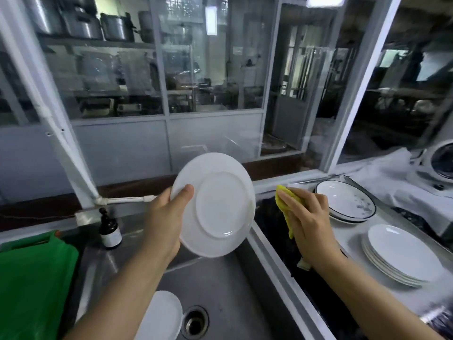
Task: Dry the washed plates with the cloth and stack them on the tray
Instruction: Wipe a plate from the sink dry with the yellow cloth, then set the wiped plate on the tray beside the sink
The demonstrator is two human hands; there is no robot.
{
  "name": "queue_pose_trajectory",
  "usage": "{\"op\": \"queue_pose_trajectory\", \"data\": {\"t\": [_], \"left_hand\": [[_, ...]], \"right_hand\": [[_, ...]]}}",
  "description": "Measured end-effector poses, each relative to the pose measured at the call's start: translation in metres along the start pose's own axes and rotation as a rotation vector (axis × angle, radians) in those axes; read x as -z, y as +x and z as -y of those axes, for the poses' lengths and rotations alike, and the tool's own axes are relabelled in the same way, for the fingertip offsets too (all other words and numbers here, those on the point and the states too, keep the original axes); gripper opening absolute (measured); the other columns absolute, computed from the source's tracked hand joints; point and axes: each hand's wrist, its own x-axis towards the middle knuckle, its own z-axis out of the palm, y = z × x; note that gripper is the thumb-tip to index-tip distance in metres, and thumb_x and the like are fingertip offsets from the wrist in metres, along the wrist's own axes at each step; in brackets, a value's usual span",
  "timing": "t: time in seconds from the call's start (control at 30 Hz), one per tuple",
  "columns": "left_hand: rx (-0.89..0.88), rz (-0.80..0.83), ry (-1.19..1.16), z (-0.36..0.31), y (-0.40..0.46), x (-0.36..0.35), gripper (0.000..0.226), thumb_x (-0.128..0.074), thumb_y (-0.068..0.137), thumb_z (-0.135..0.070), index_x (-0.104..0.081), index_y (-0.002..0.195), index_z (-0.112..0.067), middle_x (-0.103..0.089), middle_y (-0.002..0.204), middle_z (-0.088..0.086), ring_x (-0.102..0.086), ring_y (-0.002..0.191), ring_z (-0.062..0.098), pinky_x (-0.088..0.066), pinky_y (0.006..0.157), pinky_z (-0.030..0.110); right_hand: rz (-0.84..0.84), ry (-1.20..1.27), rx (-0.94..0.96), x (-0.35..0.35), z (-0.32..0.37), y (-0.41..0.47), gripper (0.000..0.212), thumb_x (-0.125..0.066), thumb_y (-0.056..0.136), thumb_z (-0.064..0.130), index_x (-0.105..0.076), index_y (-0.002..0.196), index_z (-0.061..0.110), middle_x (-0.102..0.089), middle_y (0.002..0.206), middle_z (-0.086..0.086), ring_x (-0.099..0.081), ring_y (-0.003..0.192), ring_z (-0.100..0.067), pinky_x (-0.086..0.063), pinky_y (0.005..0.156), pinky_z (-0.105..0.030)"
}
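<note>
Plate (215, 204) underside toward camera, gripped by left hand (164, 224); cloth (285, 209) under right hand (308, 222).

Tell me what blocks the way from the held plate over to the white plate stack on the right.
Only the right hand with the yellow cloth sits between the plate, gripped by the left hand, and the stack of white plates. Nothing else visible blocks that path.

You face glass partitions (210, 69) in pale frames, with pots (83, 23) on shelves behind them. A ceiling light (324, 0) glows above, and a steel sink (220, 285) lies below.
</note>
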Motion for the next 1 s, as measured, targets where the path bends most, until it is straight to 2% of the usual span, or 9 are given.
{"op": "queue_pose_trajectory", "data": {"t": [0.07, 0.17, 0.23, 0.53, 0.6, 0.67, 0.73, 0.9, 1.0], "left_hand": [[0.063, 0.074, 0.039, 0.021, -0.007, -0.020, 0.019, -0.065, 0.088, -0.024, -0.074, 0.075, -0.035, -0.074, 0.081, -0.009, -0.068, 0.075, 0.011, -0.052, 0.067, 0.031], [0.129, 0.171, 0.113, 0.050, -0.020, -0.057, 0.006, -0.069, 0.085, -0.030, -0.072, 0.085, -0.025, -0.072, 0.099, 0.004, -0.068, 0.091, 0.027, -0.055, 0.081, 0.045], [0.128, 0.252, 0.193, 0.070, -0.031, -0.085, 0.016, -0.069, 0.078, -0.040, -0.070, 0.084, -0.025, -0.072, 0.092, 0.005, -0.067, 0.091, 0.031, -0.054, 0.083, 0.050], [0.038, 0.495, 0.400, 0.158, -0.070, -0.263, 0.020, -0.064, 0.089, -0.031, -0.065, 0.069, -0.029, -0.068, 0.071, -0.017, -0.060, 0.063, -0.006, -0.043, 0.051, 0.009], [-0.015, 0.532, 0.482, 0.179, -0.078, -0.303, 0.023, -0.064, 0.089, -0.032, -0.062, 0.067, -0.025, -0.066, 0.068, -0.013, -0.058, 0.059, -0.004, -0.041, 0.049, 0.012], [-0.141, 0.600, 0.608, 0.202, -0.087, -0.352, 0.029, -0.061, 0.090, -0.038, -0.062, 0.069, -0.018, -0.059, 0.061, -0.001, -0.054, 0.054, 0.006, -0.042, 0.052, 0.024], [-0.359, 0.676, 0.765, 0.219, -0.096, -0.396, 0.030, -0.055, 0.089, -0.044, -0.070, 0.081, -0.019, -0.064, 0.067, -0.003, -0.058, 0.063, 0.013, -0.044, 0.057, 0.031], [-0.840, 0.854, 0.914, 0.269, -0.108, -0.470, 0.019, -0.067, 0.078, -0.026, -0.076, 0.090, -0.013, -0.073, 0.084, -0.003, -0.069, 0.075, 0.018, -0.053, 0.055, 0.024], [-1.084, 0.901, 1.019, 0.302, -0.109, -0.490, 0.027, -0.052, 0.084, -0.029, -0.075, 0.082, -0.014, -0.072, 0.079, -0.003, -0.068, 0.068, 0.017, -0.049, 0.045, 0.023]], "right_hand": [[0.012, -0.047, -0.094, 0.020, -0.025, -0.029, 0.038, -0.053, 0.089, 0.009, -0.063, 0.125, 0.013, -0.057, 0.122, -0.010, -0.042, 0.101, -0.029, -0.038, 0.088, -0.033], [0.008, -0.098, -0.217, 0.053, -0.061, -0.070, 0.034, -0.050, 0.091, 0.011, -0.064, 0.122, 0.010, -0.059, 0.119, -0.010, -0.046, 0.097, -0.032, -0.030, 0.089, -0.025], [0.009, -0.131, -0.303, 0.074, -0.087, -0.094, 0.035, -0.052, 0.086, 0.006, -0.064, 0.119, 0.007, -0.060, 0.117, -0.013, -0.048, 0.095, -0.036, -0.028, 0.087, -0.022], [-0.039, -0.226, -0.518, 0.146, -0.234, -0.164, 0.031, -0.053, 0.087, 0.009, -0.066, 0.114, 0.001, -0.062, 0.114, -0.016, -0.052, 0.094, -0.038, -0.029, 0.085, -0.024], [-0.061, -0.194, -0.548, 0.157, -0.270, -0.171, 0.034, -0.048, 0.090, 0.019, -0.067, 0.111, 0.000, -0.063, 0.111, -0.016, -0.052, 0.094, -0.032, -0.033, 0.087, -0.031], [-0.073, -0.163, -0.579, 0.170, -0.314, -0.177, 0.042, -0.041, 0.089, 0.024, -0.067, 0.110, -0.001, -0.064, 0.108, -0.015, -0.051, 0.095, -0.024, -0.037, 0.087, -0.036], [-0.059, -0.162, -0.602, 0.182, -0.352, -0.181, 0.040, -0.042, 0.088, 0.023, -0.066, 0.111, 0.001, -0.062, 0.108, -0.009, -0.052, 0.093, -0.026, -0.030, 0.093, -0.023], [-0.024, -0.132, -0.709, 0.197, -0.419, -0.189, 0.037, -0.049, 0.083, 0.005, -0.064, 0.116, 0.004, -0.054, 0.111, 0.002, -0.040, 0.095, -0.018, -0.028, 0.084, -0.027], [-0.020, -0.114, -0.752, 0.201, -0.445, -0.193, 0.038, -0.049, 0.082, 0.007, -0.064, 0.117, 0.005, -0.054, 0.112, 0.001, -0.040, 0.098, -0.018, -0.024, 0.085, -0.020]]}}
